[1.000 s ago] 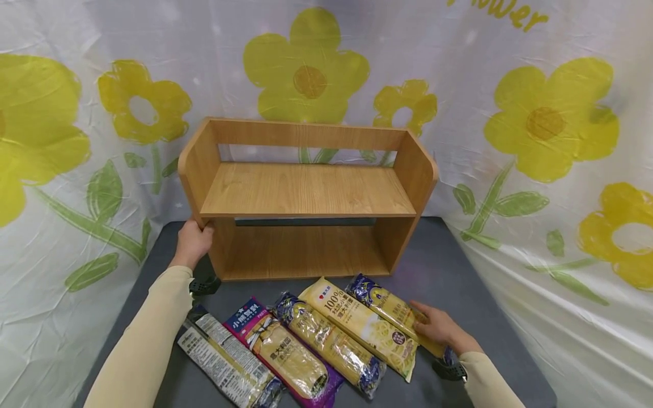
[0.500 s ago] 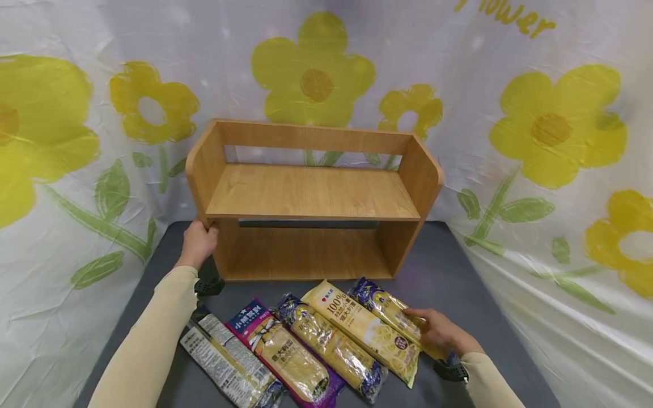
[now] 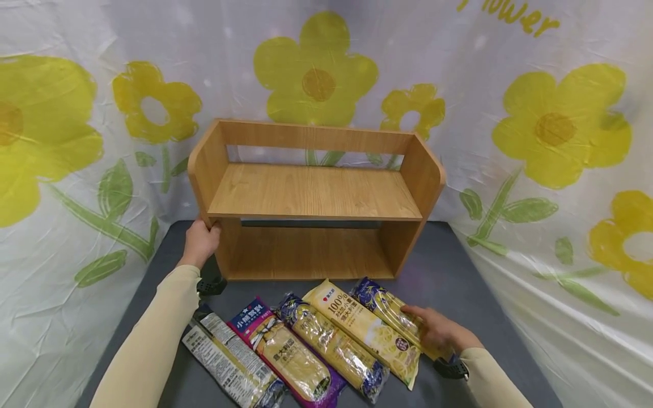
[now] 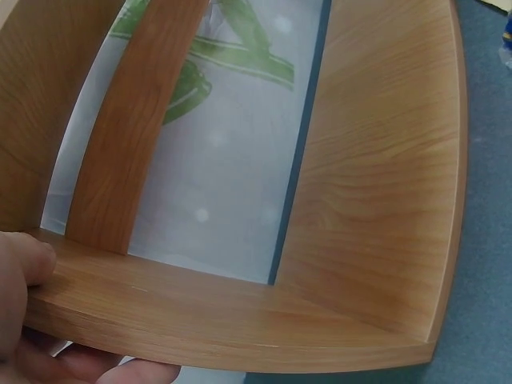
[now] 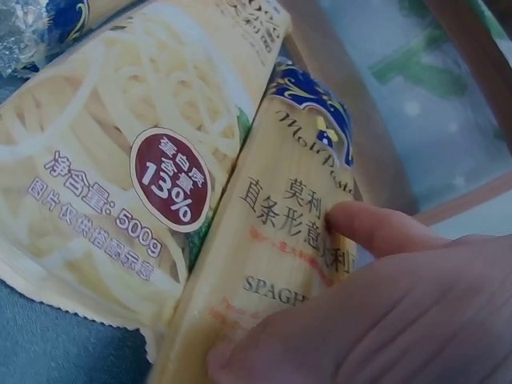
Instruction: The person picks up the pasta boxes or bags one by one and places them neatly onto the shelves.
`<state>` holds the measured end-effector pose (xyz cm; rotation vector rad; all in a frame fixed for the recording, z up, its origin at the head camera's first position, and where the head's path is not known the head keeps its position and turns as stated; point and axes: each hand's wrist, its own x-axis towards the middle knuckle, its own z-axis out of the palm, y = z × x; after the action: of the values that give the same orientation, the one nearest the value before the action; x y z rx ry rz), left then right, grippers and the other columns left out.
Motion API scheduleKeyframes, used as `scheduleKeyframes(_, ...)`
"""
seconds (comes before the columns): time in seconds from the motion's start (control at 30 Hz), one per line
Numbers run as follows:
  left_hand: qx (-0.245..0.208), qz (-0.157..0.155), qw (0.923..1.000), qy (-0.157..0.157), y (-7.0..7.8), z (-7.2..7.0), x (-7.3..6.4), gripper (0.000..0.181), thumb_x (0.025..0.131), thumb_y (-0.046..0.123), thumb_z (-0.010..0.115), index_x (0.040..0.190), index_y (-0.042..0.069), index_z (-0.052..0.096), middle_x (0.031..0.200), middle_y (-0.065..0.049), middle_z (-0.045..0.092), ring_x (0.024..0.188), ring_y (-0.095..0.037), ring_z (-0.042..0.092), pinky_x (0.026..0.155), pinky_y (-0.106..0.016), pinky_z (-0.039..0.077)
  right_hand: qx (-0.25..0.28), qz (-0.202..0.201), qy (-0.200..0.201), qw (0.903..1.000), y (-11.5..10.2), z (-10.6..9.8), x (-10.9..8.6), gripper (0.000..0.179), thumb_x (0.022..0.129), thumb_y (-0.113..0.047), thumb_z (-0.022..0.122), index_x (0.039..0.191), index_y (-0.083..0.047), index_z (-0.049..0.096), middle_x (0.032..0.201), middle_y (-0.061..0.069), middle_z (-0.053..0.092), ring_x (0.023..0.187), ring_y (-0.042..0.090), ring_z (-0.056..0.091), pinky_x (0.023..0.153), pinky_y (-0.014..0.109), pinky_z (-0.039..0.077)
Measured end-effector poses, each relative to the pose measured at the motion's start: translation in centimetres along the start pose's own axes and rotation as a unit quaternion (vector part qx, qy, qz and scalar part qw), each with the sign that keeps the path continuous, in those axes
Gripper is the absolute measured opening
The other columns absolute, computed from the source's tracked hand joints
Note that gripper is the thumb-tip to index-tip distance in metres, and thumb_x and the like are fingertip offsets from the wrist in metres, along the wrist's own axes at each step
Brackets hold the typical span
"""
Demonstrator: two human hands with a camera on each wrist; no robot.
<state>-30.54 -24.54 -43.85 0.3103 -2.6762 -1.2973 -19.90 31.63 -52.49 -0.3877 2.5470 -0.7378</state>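
My left hand (image 3: 201,242) grips the left side panel of a two-tier wooden shelf (image 3: 313,190); in the left wrist view its thumb (image 4: 32,258) lies on the panel's inner face and fingers curl beneath the edge. On the right, my right hand (image 3: 442,330) holds the rightmost spaghetti pack (image 3: 385,303), a clear pack with a blue end. Up close, the index finger (image 5: 376,226) reaches over the printed front of that pack, with the thumb near its left side. A cream pasta pack (image 5: 104,160) lies right beside it.
Left of the cream pack lie another blue-ended pasta pack (image 3: 331,343), a purple pasta pack (image 3: 288,354) and a pack with printed back labels (image 3: 229,357). All rest on the dark table (image 3: 459,272) before the shelf. A flower-print curtain (image 3: 474,51) hangs behind.
My right hand has shifted slightly up along the spaghetti pack, its index finger reaching farther over the front. The left hand keeps its grip on the shelf, and the head view has turned a little.
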Motion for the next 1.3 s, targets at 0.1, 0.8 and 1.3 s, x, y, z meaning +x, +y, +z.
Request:
scheduleKeyframes(0.1,-0.001,0.0,1.0,-0.002,0.0,0.0,0.0,0.052,0.106,0.018,0.037,0.151,-0.008,0.036,0.143,-0.037,0.051,0.129,-0.051,0.054,0.101,-0.059,0.048,-0.002,-0.01,-0.025,0.9996,0.0,-0.2,-0.3,0.09,0.07,0.025,0.052,0.153,-0.01,0.047,0.148,0.031,0.049,0.113,0.041,0.056,0.068,0.033,0.043)
scheduleKeyframes(0.8,-0.007,0.0,1.0,-0.002,0.1,0.1,-0.4,0.052,0.106,0.018,0.036,0.152,-0.008,0.035,0.143,-0.037,0.051,0.131,-0.051,0.054,0.1,-0.06,0.048,0.096,-0.031,-0.111,0.9887,-1.4,-2.8,-1.7,0.097,0.064,0.019,0.069,0.154,-0.005,0.043,0.159,0.034,0.032,0.136,0.054,0.039,0.065,0.032,0.05)
scheduleKeyframes(1.3,0.005,0.017,0.9997,0.017,-0.2,0.1,-0.4,0.046,0.106,0.019,0.039,0.142,-0.009,0.046,0.132,-0.036,0.059,0.118,-0.047,0.061,0.087,-0.054,0.051,0.477,-0.084,-0.188,0.8547,-4.4,0.3,-3.7,0.084,0.091,0.008,0.063,0.155,0.016,0.009,0.13,0.012,0.068,0.101,0.018,0.074,0.082,0.029,0.06)
